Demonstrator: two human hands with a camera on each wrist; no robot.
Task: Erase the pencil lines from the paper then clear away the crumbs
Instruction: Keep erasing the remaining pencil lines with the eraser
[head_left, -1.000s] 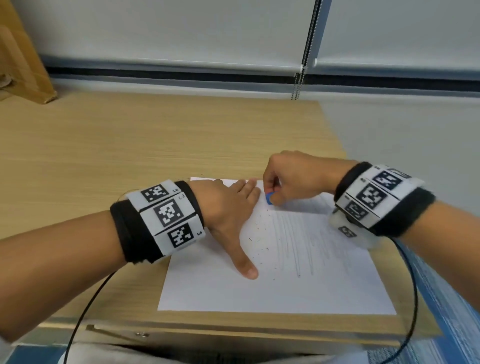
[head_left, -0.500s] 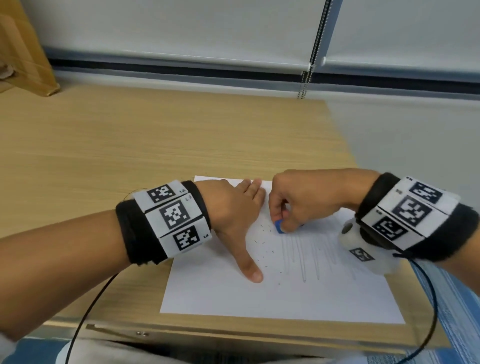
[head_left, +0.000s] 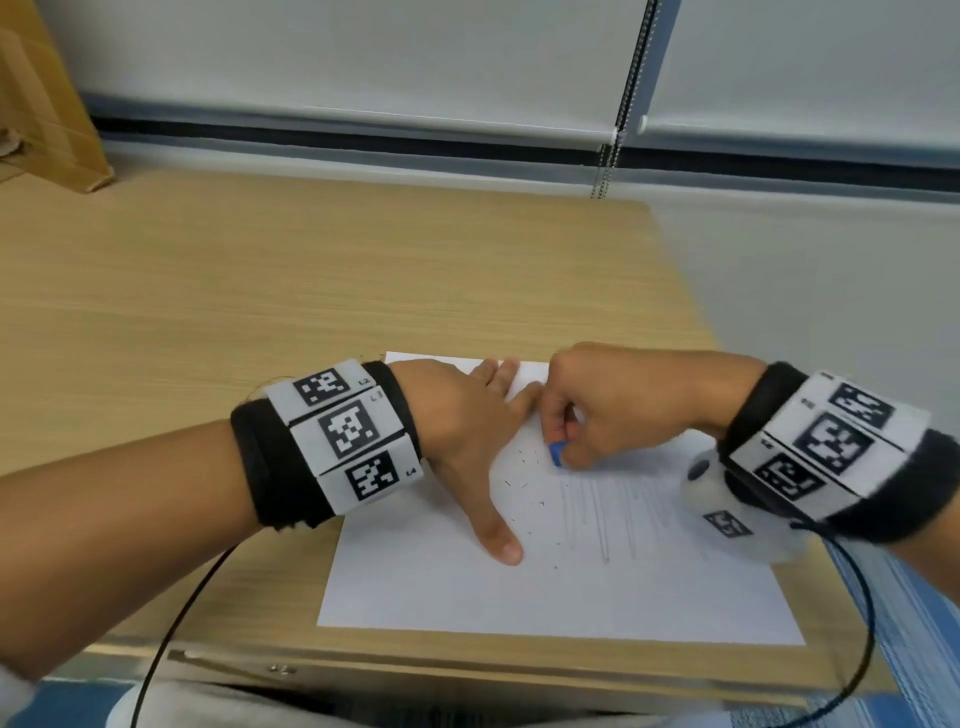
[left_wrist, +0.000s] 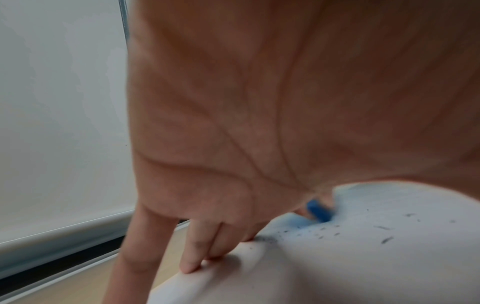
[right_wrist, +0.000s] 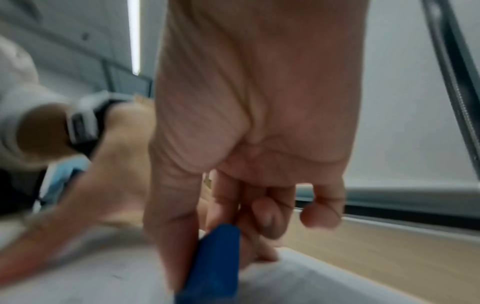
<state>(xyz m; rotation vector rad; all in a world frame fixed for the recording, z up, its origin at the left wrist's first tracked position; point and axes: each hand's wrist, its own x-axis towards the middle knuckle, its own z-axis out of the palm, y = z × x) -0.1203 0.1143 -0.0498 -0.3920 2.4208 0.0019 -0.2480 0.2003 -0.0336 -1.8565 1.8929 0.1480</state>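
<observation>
A white sheet of paper (head_left: 441, 587) lies at the desk's near right corner, with faint vertical pencil lines (head_left: 602, 525) on its right half. My left hand (head_left: 483, 431) lies flat on the sheet's upper left, fingers straight, thumb stretched toward me. My right hand (head_left: 561, 447) pinches a small blue eraser (head_left: 556, 453) between thumb and fingers, its tip on the paper just above the lines. The eraser (right_wrist: 215, 265) fills the low middle of the right wrist view, and shows blurred as the eraser (left_wrist: 318, 211) in the left wrist view. Dark crumbs (head_left: 519, 486) lie scattered between the hands.
The wooden desk (head_left: 260, 291) stretches bare to the left and back. A cardboard box (head_left: 41, 114) stands at the far left corner. A blind's bead chain (head_left: 608, 166) hangs by the wall behind. The desk's right edge runs close beside the paper.
My right hand has rubbed the eraser down the paper toward me and slightly right. The left hand stays pressed flat on the sheet.
</observation>
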